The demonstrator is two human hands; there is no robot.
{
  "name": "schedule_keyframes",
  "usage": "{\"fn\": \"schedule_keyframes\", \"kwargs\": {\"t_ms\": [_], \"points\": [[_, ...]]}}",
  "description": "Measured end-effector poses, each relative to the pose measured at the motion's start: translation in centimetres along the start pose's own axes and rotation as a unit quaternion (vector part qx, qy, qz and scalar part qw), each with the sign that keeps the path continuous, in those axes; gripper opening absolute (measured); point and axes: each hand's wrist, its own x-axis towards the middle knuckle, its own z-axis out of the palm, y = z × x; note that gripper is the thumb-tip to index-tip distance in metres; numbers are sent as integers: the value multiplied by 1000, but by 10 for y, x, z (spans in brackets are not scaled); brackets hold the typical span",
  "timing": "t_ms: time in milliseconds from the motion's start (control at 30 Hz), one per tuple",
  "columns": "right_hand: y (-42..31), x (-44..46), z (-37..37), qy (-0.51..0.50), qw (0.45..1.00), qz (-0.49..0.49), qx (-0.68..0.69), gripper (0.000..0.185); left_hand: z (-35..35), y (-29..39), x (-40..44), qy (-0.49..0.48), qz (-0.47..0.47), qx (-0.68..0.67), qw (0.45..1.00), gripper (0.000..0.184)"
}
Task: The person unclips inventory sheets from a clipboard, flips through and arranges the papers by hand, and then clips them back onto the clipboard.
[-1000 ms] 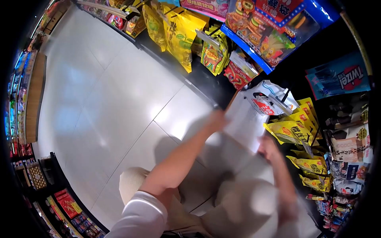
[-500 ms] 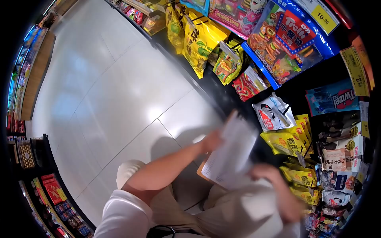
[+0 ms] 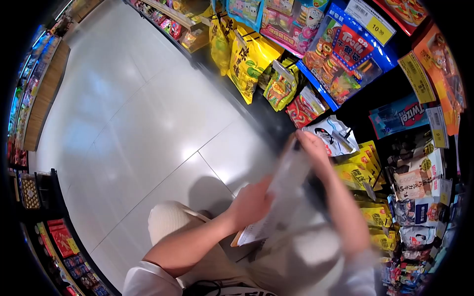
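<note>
Clipboard (image 3: 292,170), brown-edged, its white paper (image 3: 256,232) blurred, left fingers (image 3: 265,186) and right fingers (image 3: 306,139) clamped on it

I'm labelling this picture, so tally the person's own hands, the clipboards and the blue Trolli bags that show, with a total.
Hands, left hand and right hand: 2
Clipboard: 1
Blue Trolli bag: 1
Total: 4

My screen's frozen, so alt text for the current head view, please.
The left hand holds the side of a clipboard bearing paper; the right hand is at its top end. Packaged snacks line the picture's right side.
</note>
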Motion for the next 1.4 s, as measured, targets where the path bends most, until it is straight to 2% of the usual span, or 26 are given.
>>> {"fn": "schedule_keyframes", "kwargs": {"t_ms": [67, 133, 167, 200, 267, 333, 400, 433, 467, 500, 533, 600, 667, 700, 733, 767, 867, 933, 1033, 1267, 1400], "points": [[-4, 0, 10, 55, 994, 40, 89, 40, -3, 5, 1, -20, -10, 27, 999, 30], [15, 10, -4, 157, 987, 23, 33, 39, -4, 4, 0, -43, -20, 58, 997, 31], [17, 12, -17, 196, 978, 63, 40, 39, -2, 2, 0, -47, 1, 64, 997, 29], [18, 12, -27, 216, 968, 89, 95, 37, -1, 1, -1, -54, 23, 69, 996, 28], [51, 12, -48, 253, 962, 61, 88, 37, -8, -4, 2, -72, 31, 69, 994, 28], [97, 8, -63, 242, 968, 28, 58, 36, -24, -3, 6, -90, 41, 71, 993, 29], [113, -5, -67, 216, 973, 74, -39, 35, -45, 6, 5, -64, 14, 113, 991, 29], [120, -8, -71, 189, 967, 62, -159, 32, -52, 6, 7, -71, 21, 117, 990, 29], [126, -15, -70, 165, 949, 91, -252, 30, -60, 5, 6, -64, -5, 58, 996, 30], [141, -19, -73, 149, 914, 58, -374, 31, -63, 7, 7, -55, -31, -3, 998, 31], [157, -23, -78, 129, 861, 25, -491, 32, -65, 10, 7, -57, -25, -1, 998, 31], [165, -27, -78, 57, 851, 87, -515, 33, -70, 15, 3, -35, -48, -159, 986, 33], [162, -30, -70, 37, 808, 152, -568, 22, -76, 18, -1, -46, -40, -206, 977, 34], [182, -27, -79, 37, 825, 117, -552, 25, -77, 21, -1, -57, -36, -256, 964, 36], [237, -16, -97, 36, 840, 80, -535, 29, -79, 24, -1, -55, -28, -255, 965, 36], [237, -16, -90, 18, 848, 80, -524, 29, -82, 26, -5, -54, -36, -269, 961, 36], [198, 2, -54, -29, 869, 67, -490, 29, -85, 32, -9, -44, -33, -295, 954, 40], [168, 13, -24, -55, 877, 55, -474, 30, -85, 34, -10, -34, -19, -383, 923, 41], [148, 25, -4, -77, 884, 38, -459, 30, -85, 35, -14, -25, 20, -439, 898, 43], [144, 2, -16, -66, 878, 60, -471, 31, -86, 33, -19, -35, 38, -477, 877, 46], [146, -14, -26, -52, 874, 73, -478, 32, -86, 37, -20, -38, 42, -483, 874, 41]]}}
